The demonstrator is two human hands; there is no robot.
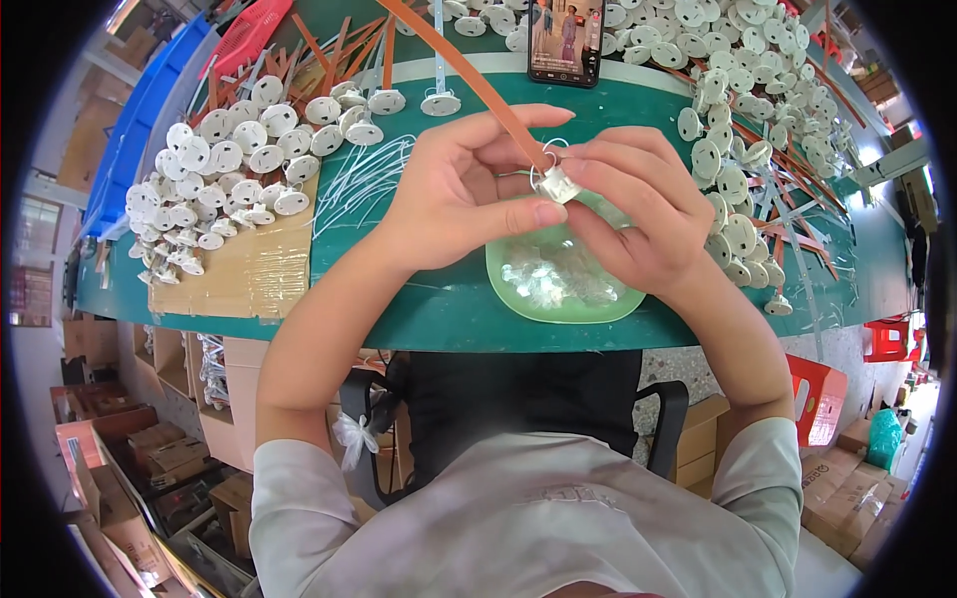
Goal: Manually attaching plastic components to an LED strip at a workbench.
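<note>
I look down on a green worktop (439, 309) whose far edge and right edge are heaped with white round disc parts (743, 90); a second heap of the same discs (214, 169) sits on a taped cardboard sheet (239, 269) near the left edge. Loose orange strips (339, 45) lie fanned near the far left corner, and a phone (565, 40) stands at the far edge. A pale green dish (518, 289) of small clear pieces rests by the near edge, directly under my hands.

One long orange strip (459, 70) runs diagonally from the far edge down into my grip. It looks thin, light and springy, stiff along its length but easy to bend flat; I judge it best held close to the working end, where it cannot whip. Its long axis points from upper left to lower right, the near end aimed at the small part.

My left hand (449, 189) is closed in a pinch, thumb and fingers around the strip end. My right hand (648, 199) is pinched on a small clear square piece (558, 185) with a thin wire loop, held above the dish. That piece looks light, slick and easily dropped, so fingertip grip on its edges suits it.
</note>
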